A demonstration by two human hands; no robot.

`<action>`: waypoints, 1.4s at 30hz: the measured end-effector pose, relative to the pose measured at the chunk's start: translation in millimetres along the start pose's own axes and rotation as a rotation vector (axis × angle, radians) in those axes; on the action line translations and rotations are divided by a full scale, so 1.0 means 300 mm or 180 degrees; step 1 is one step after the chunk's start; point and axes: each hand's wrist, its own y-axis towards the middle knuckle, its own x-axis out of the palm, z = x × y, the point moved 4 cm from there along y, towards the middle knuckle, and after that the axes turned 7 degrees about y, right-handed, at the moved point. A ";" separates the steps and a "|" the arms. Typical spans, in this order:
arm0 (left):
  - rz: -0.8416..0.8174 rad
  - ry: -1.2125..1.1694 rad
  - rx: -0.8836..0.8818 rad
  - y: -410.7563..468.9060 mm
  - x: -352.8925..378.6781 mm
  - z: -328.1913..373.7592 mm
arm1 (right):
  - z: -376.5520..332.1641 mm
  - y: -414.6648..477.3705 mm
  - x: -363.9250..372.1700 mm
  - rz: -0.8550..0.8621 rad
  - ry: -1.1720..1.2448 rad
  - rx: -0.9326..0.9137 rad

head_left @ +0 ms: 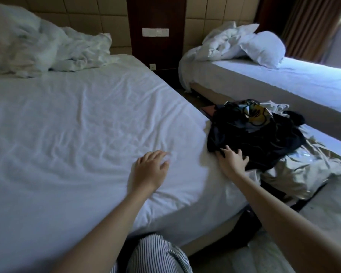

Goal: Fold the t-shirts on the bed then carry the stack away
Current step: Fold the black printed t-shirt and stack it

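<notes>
A heap of dark t-shirts [252, 133], one with a yellow print, lies crumpled at the right corner of the near bed [77, 119], over a shiny beige bag [301, 170]. My right hand [231, 161] rests with spread fingers on the near edge of the dark heap. Over the white sheet to the left of the heap, my left hand [149, 170] hovers with relaxed fingers and holds nothing. A white garment [278, 107] pokes out at the back of the heap.
A rumpled white duvet [47, 50] lies at the head of the near bed. A second bed [274, 81] with a pillow [264, 48] stands at the right, across a narrow dark gap. My striped trouser knee [156, 255] presses against the bed's front edge.
</notes>
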 end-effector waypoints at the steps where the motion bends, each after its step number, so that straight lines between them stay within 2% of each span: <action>1: 0.0019 -0.0038 -0.0021 0.002 0.002 0.000 | -0.023 -0.011 0.011 0.0016 0.0168 0.0063; 4: 0.0011 -0.0097 -0.0054 0.002 0.004 0.002 | -0.089 -0.045 0.068 -0.0052 0.0386 0.0203; 7: -0.0253 -0.0318 -0.0145 0.014 -0.005 0.001 | -0.117 -0.081 0.106 -0.0028 0.0449 0.0005; 10: -0.0437 -0.0632 -0.0465 0.036 -0.015 -0.011 | -0.106 -0.102 0.096 -0.0072 0.0649 -0.0204; 13: -0.0617 -0.1343 -0.0797 0.080 -0.002 0.020 | -0.088 -0.141 0.110 -0.0114 0.0152 -0.0548; 15: -0.0741 -0.1795 -0.0650 0.128 0.009 0.108 | -0.085 -0.180 0.128 0.0098 -0.0239 -0.0786; 19: -0.1081 -0.1864 -0.0176 0.228 0.032 0.336 | -0.081 -0.194 0.150 0.0412 -0.0289 -0.0886; 23: -0.1440 -0.1404 0.0441 0.331 0.096 0.530 | -0.068 -0.182 0.172 0.0743 -0.0143 -0.0822; 26: -0.1294 -0.0862 0.0815 0.411 0.137 0.625 | -0.061 -0.170 0.177 0.1493 0.0102 -0.0609; 30: -0.1231 -0.0992 0.0764 0.486 0.233 0.682 | -0.045 -0.153 0.194 0.1924 0.0115 -0.0610; 33: -0.0925 -0.1000 0.0602 0.510 0.321 0.663 | -0.029 -0.138 0.207 0.2087 0.0199 -0.0635; 36: -0.0491 -0.1689 0.0215 0.500 0.331 0.617 | -0.029 -0.134 0.216 0.2150 0.0241 -0.0699; 42: -0.0308 -0.2285 -0.0639 0.436 0.225 0.431 | -0.032 -0.144 0.197 0.1945 0.0602 -0.0709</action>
